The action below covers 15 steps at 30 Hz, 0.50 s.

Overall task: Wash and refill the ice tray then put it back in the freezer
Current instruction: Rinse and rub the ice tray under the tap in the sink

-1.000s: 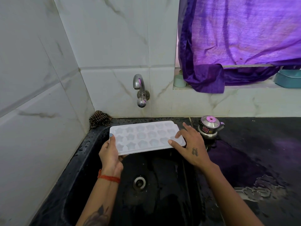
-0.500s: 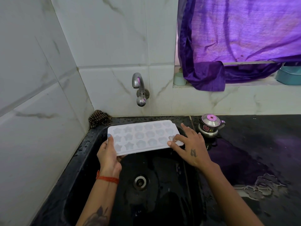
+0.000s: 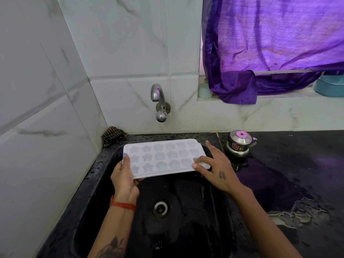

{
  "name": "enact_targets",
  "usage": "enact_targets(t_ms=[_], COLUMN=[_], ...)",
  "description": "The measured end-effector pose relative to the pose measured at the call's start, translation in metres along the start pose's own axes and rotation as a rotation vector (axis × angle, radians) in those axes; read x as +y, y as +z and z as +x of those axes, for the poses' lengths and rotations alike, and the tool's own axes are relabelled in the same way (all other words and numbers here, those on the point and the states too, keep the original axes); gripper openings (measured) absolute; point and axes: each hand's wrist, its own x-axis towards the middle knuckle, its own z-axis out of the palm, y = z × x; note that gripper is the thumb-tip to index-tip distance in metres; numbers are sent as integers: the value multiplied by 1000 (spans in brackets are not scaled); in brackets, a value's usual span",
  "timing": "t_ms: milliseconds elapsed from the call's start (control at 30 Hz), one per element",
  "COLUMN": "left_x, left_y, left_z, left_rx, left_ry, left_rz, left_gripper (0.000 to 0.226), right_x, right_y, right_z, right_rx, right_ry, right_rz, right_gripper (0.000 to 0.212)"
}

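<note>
a black stone counter [image 3: 290, 183], wet and puddled at the right, runs into a black sink [image 3: 104, 183] set in the left corner, with white marble-look tiles on the far and left walls. one steel tap [image 3: 160, 101] sticks out of the far wall above the sink, one drain [image 3: 160, 208] sits in the basin floor. one white ice tray [image 3: 163, 157], three rows of six star and flower moulds, is held level over the far part of the sink, below the tap. the left hand [image 3: 123, 176] grips its near left corner, thumb on top. the right hand [image 3: 216, 168] rests spread fingers on its right end. one small steel pot [image 3: 239, 144] stands just right. one purple curtain [image 3: 270, 43] hangs far right, one patterned cloth [image 3: 113, 135] lies in the corner.
</note>
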Motion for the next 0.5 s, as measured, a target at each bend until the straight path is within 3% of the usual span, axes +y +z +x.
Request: enact_targets(t_ms=[300,500], left_x=[1,4], left_y=[0,1], left_z=[-8,-14], left_rx=[-13,-28], left_ry=[16,9], left_rz=[3,-6], left_gripper=[20,21], right_x=[-1,-1], right_y=[-4,-3], right_z=[-3,-1], right_rx=[52,-46], right_ry=[0,12], right_rz=[-219,-52], right_gripper=[69,65])
